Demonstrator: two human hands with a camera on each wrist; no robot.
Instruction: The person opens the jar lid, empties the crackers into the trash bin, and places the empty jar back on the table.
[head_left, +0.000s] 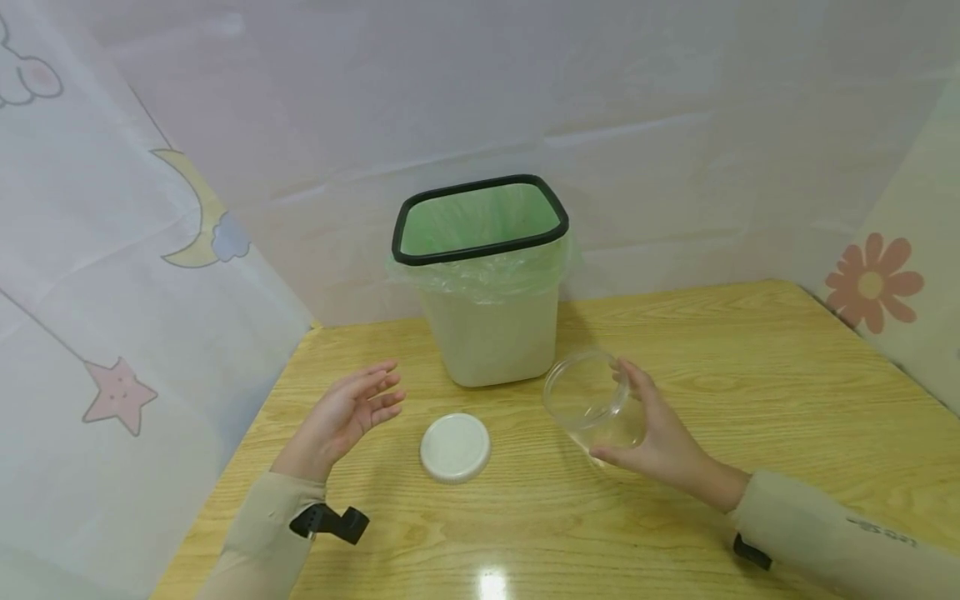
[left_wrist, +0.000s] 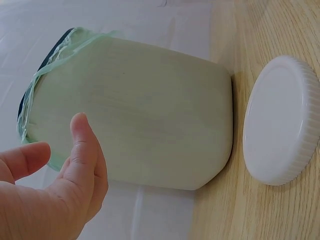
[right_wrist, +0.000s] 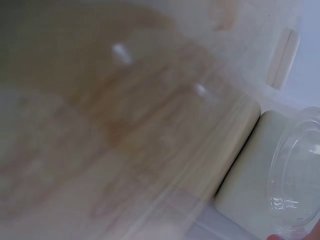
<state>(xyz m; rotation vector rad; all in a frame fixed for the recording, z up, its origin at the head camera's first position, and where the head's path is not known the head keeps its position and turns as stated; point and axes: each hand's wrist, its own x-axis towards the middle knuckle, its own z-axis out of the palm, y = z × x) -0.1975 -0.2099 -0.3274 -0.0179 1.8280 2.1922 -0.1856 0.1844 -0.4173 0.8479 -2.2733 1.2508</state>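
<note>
My right hand (head_left: 658, 437) grips a clear plastic jar (head_left: 581, 390), thumb on the near side and fingers on the far side. The jar is tilted, with its uncovered round mouth turned up and to the left. In the right wrist view, the jar's transparent wall fills much of the picture and its rim (right_wrist: 280, 175) shows at the right edge. A round white lid (head_left: 455, 446) with a ribbed edge lies on the table between both hands. My left hand (head_left: 351, 417) hovers left of the lid, fingers loosely bent, holding nothing.
A pale bin (head_left: 491, 329) with a black rim (head_left: 480, 252) and a green plastic liner (head_left: 480, 217) stands at the back of the wooden table (head_left: 720, 358). Behind it hangs a pale cloth (head_left: 375, 92) with printed pictures.
</note>
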